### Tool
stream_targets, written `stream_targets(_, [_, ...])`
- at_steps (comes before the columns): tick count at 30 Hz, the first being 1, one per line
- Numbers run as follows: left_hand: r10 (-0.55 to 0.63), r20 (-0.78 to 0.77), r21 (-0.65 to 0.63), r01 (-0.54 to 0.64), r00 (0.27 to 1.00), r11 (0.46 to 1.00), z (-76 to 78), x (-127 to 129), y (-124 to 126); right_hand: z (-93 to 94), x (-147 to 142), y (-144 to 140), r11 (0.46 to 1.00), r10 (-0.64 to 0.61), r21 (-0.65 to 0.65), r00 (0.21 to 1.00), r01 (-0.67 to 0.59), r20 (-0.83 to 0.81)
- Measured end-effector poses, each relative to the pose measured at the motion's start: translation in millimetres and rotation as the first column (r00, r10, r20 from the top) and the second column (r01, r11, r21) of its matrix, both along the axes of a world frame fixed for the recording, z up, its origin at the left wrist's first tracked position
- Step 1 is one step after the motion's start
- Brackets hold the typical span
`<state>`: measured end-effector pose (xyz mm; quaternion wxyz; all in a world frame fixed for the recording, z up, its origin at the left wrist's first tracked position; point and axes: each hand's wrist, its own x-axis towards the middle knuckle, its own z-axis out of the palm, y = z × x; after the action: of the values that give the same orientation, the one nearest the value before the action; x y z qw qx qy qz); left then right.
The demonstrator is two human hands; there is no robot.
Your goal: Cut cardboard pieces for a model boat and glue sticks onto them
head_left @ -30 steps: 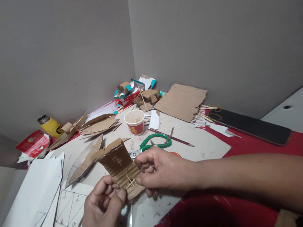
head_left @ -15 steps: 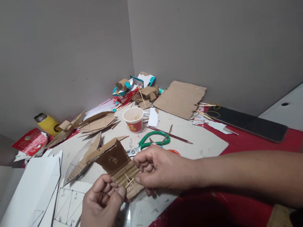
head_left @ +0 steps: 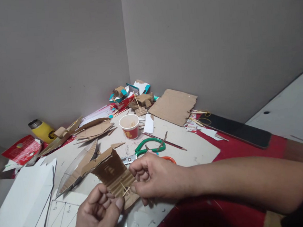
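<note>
Both hands were clamped on the cardboard (head_left: pixel 114 176): left hand (head_left: pixel 98 217) at its 6 o'clock edge, right hand (head_left: pixel 153 175) pinching a toothpick (head_left: pixel 125 190) at 3. Scissors (head_left: pixel 146 150) lay close behind at 12; the surface (head_left: pixel 192 148) stood open at 2.

You are at a home craft corner: a tabletop (head_left: pixel 195 148) set against bare grey walls, strewn with cardboard offcuts (head_left: pixel 173 106) at 12 o'clock, green-handled scissors (head_left: pixel 148 148), a paper cup (head_left: pixel 129 126), and white paper sheets (head_left: pixel 22 202) at 9 o'clock.
</note>
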<state>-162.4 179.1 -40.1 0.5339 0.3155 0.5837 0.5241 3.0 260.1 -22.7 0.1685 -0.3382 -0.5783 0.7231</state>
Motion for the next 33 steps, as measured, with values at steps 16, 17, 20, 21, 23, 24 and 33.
stream_targets(16, [-0.073,0.003,0.011,0.073,0.997,0.997,8.3,5,-1,-13.0,1,-5,0.999,0.032,-0.001,0.999,-0.033,-0.043])
stream_targets(17, [-0.049,-0.004,0.013,0.049,0.999,0.999,8.9,6,-1,-15.1,0,-5,0.999,0.032,0.01,0.999,-0.032,-0.042])
stream_targets(20, [-0.035,-0.018,0.017,0.036,0.999,0.999,8.2,7,-1,-17.2,-1,-7,0.999,0.035,0.025,0.999,-0.034,-0.031])
stream_targets(21, [-0.055,-0.013,0.018,0.055,0.998,0.998,7.4,6,-1,-15.7,-1,-7,0.999,0.042,0.017,0.999,-0.041,-0.029])
stream_targets(23, [-0.111,0.005,0.018,0.111,0.994,0.994,5.4,3,-1,-9.4,0,-7,0.999,0.052,-0.005,0.998,-0.052,-0.019])
stream_targets(24, [-0.131,0.016,0.02,0.131,0.991,0.991,4.5,2,-1,-5.3,0,-7,0.999,0.054,-0.007,0.999,-0.054,-0.009])
stream_targets(33, [-0.115,0.106,0.093,0.105,0.988,0.99,-0.8,3,2,4.4,0,-2,0.998,0.046,0.048,0.995,-0.051,0.093])
